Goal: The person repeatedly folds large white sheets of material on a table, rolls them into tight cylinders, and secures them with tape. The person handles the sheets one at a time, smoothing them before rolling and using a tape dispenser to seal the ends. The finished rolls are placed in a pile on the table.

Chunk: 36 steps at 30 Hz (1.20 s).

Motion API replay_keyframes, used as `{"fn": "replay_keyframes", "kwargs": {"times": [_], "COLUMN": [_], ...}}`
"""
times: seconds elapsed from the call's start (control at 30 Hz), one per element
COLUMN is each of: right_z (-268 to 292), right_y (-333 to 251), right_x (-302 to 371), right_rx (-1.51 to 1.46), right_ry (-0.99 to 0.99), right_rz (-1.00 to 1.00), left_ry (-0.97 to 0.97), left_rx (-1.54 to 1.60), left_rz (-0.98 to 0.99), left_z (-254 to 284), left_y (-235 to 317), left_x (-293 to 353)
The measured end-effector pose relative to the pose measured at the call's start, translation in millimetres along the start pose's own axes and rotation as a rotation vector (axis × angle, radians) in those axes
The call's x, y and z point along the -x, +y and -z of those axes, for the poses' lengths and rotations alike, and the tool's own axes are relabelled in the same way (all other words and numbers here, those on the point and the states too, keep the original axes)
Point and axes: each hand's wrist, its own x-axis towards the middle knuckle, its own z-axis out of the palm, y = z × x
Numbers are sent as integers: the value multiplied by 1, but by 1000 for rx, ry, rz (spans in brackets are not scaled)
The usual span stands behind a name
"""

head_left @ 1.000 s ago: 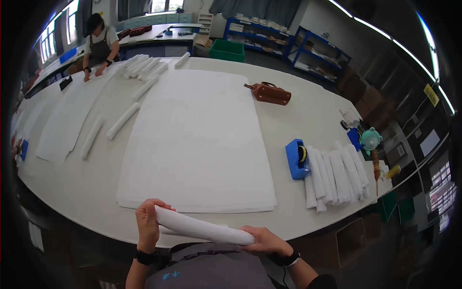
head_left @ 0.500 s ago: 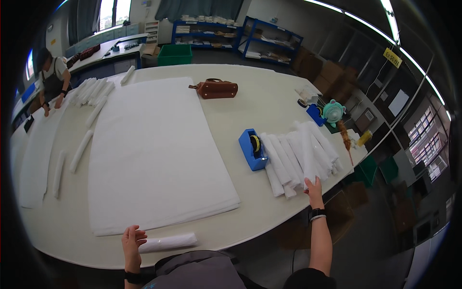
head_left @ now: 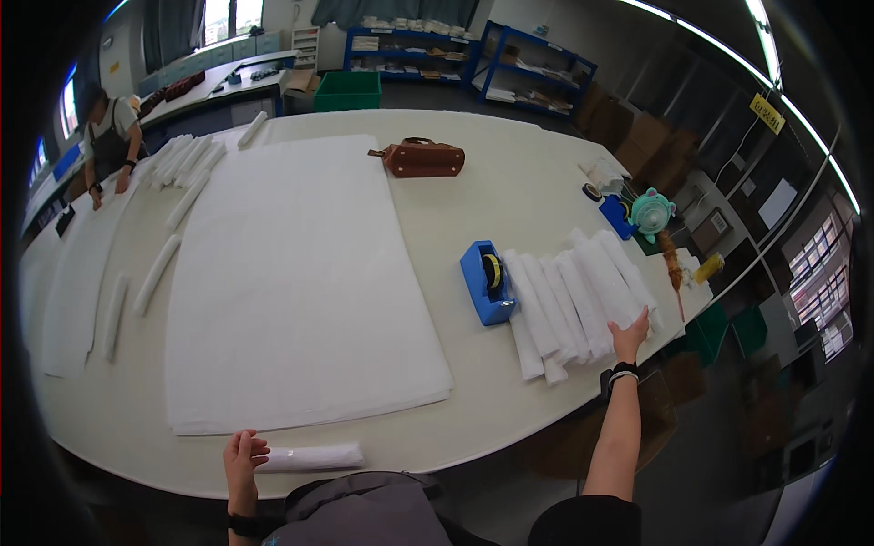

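My right hand [head_left: 629,337] is at the near end of a pile of white rolls [head_left: 572,305] on the right of the table. Its thumb and fingers are spread and touch the ends of the rightmost rolls. By the table's front edge, my left hand [head_left: 244,452] has its fingers loosely bent and stretched upward. Beside it lies a single white roll [head_left: 314,457], its left end partly hidden by the hand. A stack of large white sheets [head_left: 300,282] lies flat in front of me. The blue tape dispenser [head_left: 487,284] touches the left side of the pile.
A brown handbag [head_left: 424,159] stands beyond the sheets. At the right edge are a mint-green fan [head_left: 652,214] and another blue dispenser [head_left: 618,217]. More white rolls [head_left: 157,275] lie on the left, where a co-worker [head_left: 113,146] leans over a white sheet [head_left: 77,305].
My right hand has moved right along the pile, and the roll it was at now lies in line with the others. My left hand stays beside the single roll. The view has shifted slightly.
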Motion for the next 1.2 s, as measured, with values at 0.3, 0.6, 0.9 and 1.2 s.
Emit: {"fn": "replay_keyframes", "kwargs": {"times": [0.3, 0.6, 0.9, 1.2], "right_z": [-59, -89, -158, -173], "right_y": [-124, -412, -472, -482], "right_x": [138, 363, 422, 420], "right_rx": [-355, -757, -458, -379], "right_ry": [-85, -999, -1144, -1239], "right_rz": [207, 933, 757, 748], "left_ry": [71, 83, -55, -361], "left_rx": [-11, -101, -671, -1054], "left_rz": [0, -98, -435, -750], "left_z": [27, 62, 68, -6], "left_y": [-8, -7, 8, 7], "left_x": [-7, -6, -39, -111]}}
